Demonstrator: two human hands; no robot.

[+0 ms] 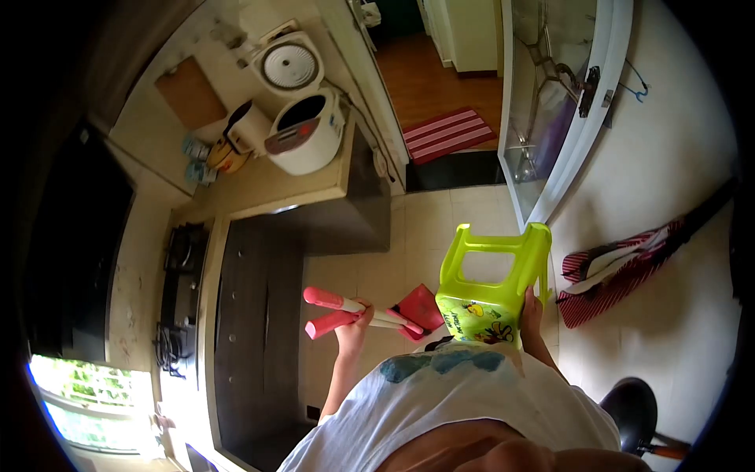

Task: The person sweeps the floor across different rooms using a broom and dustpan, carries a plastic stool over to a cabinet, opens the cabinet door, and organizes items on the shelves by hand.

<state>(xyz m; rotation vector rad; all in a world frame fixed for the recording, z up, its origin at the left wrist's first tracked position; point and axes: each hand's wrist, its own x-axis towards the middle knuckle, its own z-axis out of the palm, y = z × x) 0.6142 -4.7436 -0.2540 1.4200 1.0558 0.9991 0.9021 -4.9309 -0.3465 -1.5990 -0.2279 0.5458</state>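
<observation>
My left hand (354, 321) is closed around two pale sticks with pink grips. One appears to belong to a pink dustpan (421, 309) low near the floor, the other to a broom (324, 297) whose bristles I cannot make out. On the other side, my right hand (532, 315) grips the edge of a lime-green plastic stool (480, 303) with cartoon pictures on its seat. The stool is tipped, its legs pointing away from me, close against my shirt.
Left, a counter (244, 197) carries an open rice cooker (307, 145), a kettle (248, 128) and a gas stove (181, 252). An open glass door (550, 102) and a striped mat (448, 134) lie ahead. Right, a red-striped umbrella (621, 271) and a pan (631, 411) hang by the wall.
</observation>
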